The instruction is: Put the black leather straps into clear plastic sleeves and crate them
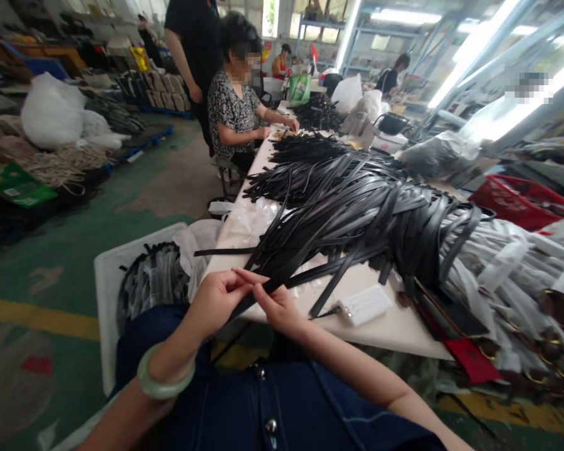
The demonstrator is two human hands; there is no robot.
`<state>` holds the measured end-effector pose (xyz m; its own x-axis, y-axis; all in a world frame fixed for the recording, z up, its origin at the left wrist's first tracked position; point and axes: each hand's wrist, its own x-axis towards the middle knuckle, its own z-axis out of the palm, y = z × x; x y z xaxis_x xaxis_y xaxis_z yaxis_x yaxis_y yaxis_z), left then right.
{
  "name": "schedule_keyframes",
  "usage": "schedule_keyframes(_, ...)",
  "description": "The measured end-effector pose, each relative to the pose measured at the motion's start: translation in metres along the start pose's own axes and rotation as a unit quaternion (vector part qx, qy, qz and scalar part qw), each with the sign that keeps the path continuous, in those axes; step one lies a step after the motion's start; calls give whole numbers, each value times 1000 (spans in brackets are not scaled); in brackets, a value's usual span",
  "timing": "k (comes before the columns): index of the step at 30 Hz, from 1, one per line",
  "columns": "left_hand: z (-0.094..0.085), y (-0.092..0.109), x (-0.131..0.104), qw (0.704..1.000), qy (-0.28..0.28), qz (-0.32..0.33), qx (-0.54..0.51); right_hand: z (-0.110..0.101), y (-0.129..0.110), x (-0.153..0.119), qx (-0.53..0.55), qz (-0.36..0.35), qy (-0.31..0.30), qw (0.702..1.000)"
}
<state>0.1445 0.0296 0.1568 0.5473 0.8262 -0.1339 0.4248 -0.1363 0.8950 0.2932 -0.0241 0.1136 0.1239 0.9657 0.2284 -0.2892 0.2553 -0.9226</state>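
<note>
My left hand point(216, 300), with a pale green bangle point(162, 382) on its wrist, is closed in a pinch at the table's near edge. Right beside it my right hand point(279, 308) is also closed, fingertips almost meeting the left ones. Between them they grip a flat black strap point(241, 307); part of it hangs below the hands and its other end runs toward the pile. Just beyond my fingers lies a big heap of black straps point(338, 200), spread across the table. Fingers cover the exact spot being gripped.
The white table point(404, 329) carries a white power bank point(364, 305) and clear plastic bags point(254, 219). At the right lie wrapped straps point(521, 269) with metal rings. A white bin point(106, 300) of wrapped black pieces stands at lower left. A co-worker point(237, 100) sits along the table.
</note>
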Motion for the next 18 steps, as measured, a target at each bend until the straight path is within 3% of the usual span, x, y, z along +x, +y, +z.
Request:
schedule_keyframes(1, -1, -1, 0, 1000, -1, -3, -4, -1, -1, 0, 42, 6, 11, 999)
schedule_keyframes(3, -3, -3, -1, 1000, -2, -13, 3, -5, -2, 4, 123, -4, 94, 988)
schedule_keyframes(5, -5, -4, -3, 1000, 0, -16, 13, -5, 2, 9, 132, -38, 167, 976)
schedule_keyframes(6, -6, -4, -4, 1000, 0, -13, 15, -3, 5, 10, 103, -43, 161, 981)
schedule_keyframes(10, -9, -5, -8, 999, 14, 20, 41, 13, 16, 2, 5, 25, 10, 1000)
schedule_keyframes(12, -12, -7, -10, 997, 30, 18, 65, 14, 13, 1, 41, 23, 48, 998)
schedule_keyframes(15, -17, -11, -13, 995, 48, 4, 88, 11, 7, 6, 69, -39, 182, 980)
schedule_keyframes(16, -18, -12, -14, 995, 51, 9, 89, 11, 8, 5, 39, -42, 185, 981)
schedule_keyframes(18, -17, -14, -15, 995, 45, 37, 77, 18, 17, -1, -53, -2, 115, 992)
